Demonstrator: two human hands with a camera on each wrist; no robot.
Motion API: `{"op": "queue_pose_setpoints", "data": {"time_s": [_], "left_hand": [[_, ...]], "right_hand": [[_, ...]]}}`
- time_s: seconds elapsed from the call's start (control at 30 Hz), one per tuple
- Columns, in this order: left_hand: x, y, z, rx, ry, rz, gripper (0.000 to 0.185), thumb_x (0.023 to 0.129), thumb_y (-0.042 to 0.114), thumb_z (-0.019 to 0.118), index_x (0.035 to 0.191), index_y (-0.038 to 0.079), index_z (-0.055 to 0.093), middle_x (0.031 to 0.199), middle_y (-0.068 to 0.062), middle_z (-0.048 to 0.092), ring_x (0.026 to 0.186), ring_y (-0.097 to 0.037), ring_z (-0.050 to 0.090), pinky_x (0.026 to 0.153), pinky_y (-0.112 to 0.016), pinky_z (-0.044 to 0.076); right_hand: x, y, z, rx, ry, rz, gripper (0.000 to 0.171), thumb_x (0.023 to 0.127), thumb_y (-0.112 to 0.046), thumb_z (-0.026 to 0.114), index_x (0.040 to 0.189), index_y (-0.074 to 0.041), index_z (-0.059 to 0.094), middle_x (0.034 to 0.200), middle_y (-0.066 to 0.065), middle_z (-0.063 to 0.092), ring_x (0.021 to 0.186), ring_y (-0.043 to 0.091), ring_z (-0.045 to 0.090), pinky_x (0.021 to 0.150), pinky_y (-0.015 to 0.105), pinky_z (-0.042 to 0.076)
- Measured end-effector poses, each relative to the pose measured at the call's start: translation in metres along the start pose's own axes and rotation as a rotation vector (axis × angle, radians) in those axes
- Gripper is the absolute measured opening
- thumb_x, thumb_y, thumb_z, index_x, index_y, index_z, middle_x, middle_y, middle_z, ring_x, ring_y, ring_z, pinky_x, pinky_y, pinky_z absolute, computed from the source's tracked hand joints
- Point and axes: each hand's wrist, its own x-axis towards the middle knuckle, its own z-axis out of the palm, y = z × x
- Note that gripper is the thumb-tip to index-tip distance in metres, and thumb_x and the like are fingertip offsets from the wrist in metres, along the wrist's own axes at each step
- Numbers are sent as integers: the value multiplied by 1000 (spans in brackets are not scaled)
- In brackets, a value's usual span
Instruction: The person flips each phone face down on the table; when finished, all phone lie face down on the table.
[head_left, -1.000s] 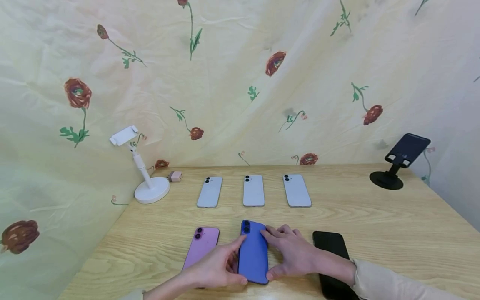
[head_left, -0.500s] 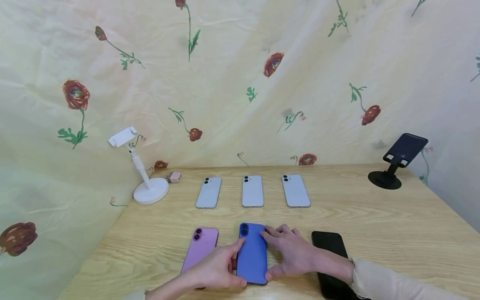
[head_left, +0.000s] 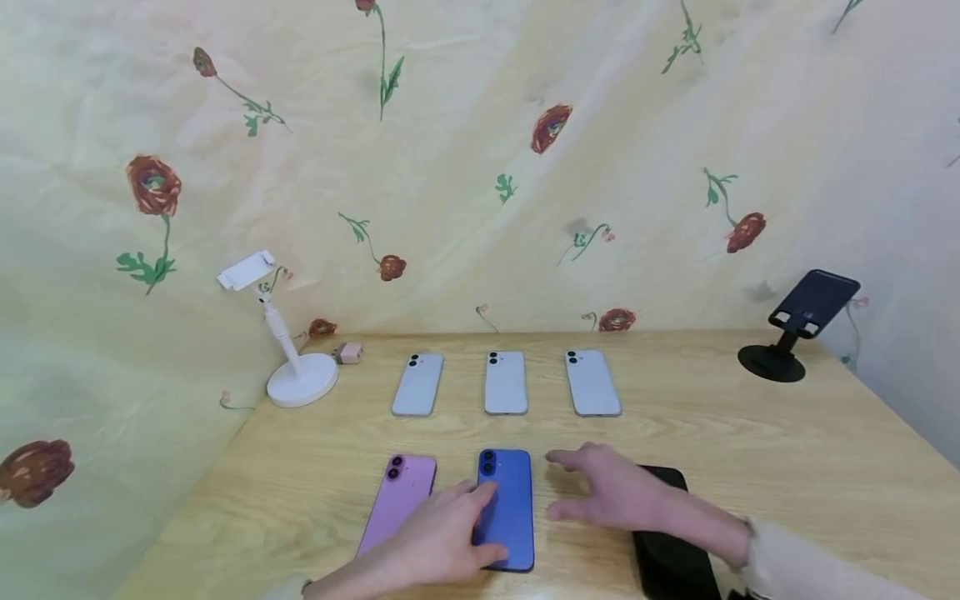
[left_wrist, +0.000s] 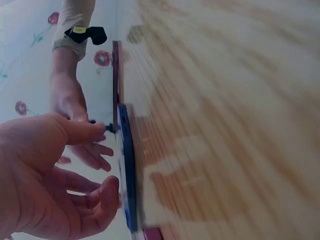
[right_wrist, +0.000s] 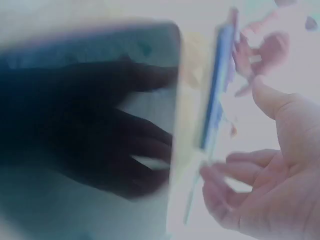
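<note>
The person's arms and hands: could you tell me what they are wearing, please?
Both hands, the left hand and the right hand, are bare, with no rings visible. The right arm wears a pale beige long sleeve, and the left wrist view shows a black strap with a small yellow mark at its cuff.

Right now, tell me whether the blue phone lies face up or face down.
Face down: the blue phone lies flat on the table, camera lenses showing upward.

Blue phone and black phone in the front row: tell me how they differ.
The blue phone lies back up, its camera lenses showing; the black phone shows a plain dark glossy face with no lenses visible. The left hand rests on the blue phone's near left edge, while the right hand hovers with straight fingers over the black phone's far end. Both lie flat, lengthwise, on the wooden table.
</note>
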Motion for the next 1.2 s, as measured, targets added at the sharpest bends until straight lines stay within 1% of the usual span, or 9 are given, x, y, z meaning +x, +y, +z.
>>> {"op": "queue_pose_setpoints", "data": {"time_s": [0.13, 0.27, 0.43, 0.53, 0.6, 0.7, 0.83, 1.03, 1.2], "left_hand": [[11, 20, 5, 68, 57, 123, 58, 86, 39, 78, 130, 5, 62, 86, 11, 62, 79, -3, 59, 69, -24, 50], [26, 45, 15, 48, -3, 176, 64, 89, 42, 75, 140, 8, 56, 97, 10, 67, 88, -2, 61, 72, -23, 50], [47, 72, 30, 36, -144, 121, 81, 89, 53, 72, 155, 23, 37, 129, 5, 58, 103, -6, 59, 73, -28, 52], [56, 82, 39, 27, -185, 90, 88, 87, 55, 72, 158, 29, 28, 138, 6, 49, 114, -6, 54, 72, -28, 52], [59, 86, 45, 17, -188, 75, 91, 86, 54, 74, 159, 31, 24, 143, 6, 44, 121, -7, 50, 71, -27, 52], [64, 91, 51, -21, -180, 62, 96, 85, 52, 76, 160, 34, 20, 148, 4, 38, 125, -9, 46, 68, -26, 52], [70, 93, 57, -50, -171, 87, 99, 84, 52, 77, 161, 33, 17, 152, 0, 33, 130, -13, 42, 72, -24, 51], [80, 93, 62, -81, -202, 107, 99, 85, 53, 76, 161, 35, 15, 157, 3, 24, 132, -12, 37, 78, -24, 50], [86, 94, 65, -55, -214, 182, 96, 88, 48, 75, 161, 32, 15, 161, 1, 18, 132, -15, 36, 83, -22, 47]], "right_hand": [[-21, 17, -27, 27, 50, -51, 54, 91, -38, 75, 124, 4, 66, 115, 14, 70, 98, 24, 68, 78, 41, 55], [-55, 43, -45, -50, 99, -32, 54, 88, -34, 78, 127, 3, 65, 115, 12, 70, 100, 24, 67, 77, 40, 55], [-100, 80, -50, -143, 114, 45, 77, 81, -43, 81, 140, 0, 56, 130, 18, 62, 113, 30, 59, 83, 31, 52], [-121, 98, -44, -152, 86, 57, 87, 79, -46, 80, 148, -3, 48, 142, 13, 54, 121, 13, 52, 85, 24, 48], [-130, 106, -38, -134, 76, 48, 89, 78, -41, 82, 151, -6, 44, 147, 5, 50, 124, 3, 46, 85, 23, 48], [-138, 113, -31, -77, 58, 26, 93, 79, -28, 85, 156, -10, 36, 154, -2, 40, 128, -3, 36, 86, 24, 47], [-140, 116, -25, -97, 77, 4, 98, 78, -27, 87, 158, -14, 32, 154, 7, 40, 130, 6, 36, 84, 29, 48], [-140, 113, -18, -110, 78, 62, 99, 80, -39, 84, 160, -22, 28, 152, 18, 40, 129, 16, 34, 76, 64, 42], [-135, 107, -17, -155, 100, 28, 98, 81, -50, 80, 160, -23, 29, 150, 17, 42, 130, 26, 34, 74, 63, 40]]}}
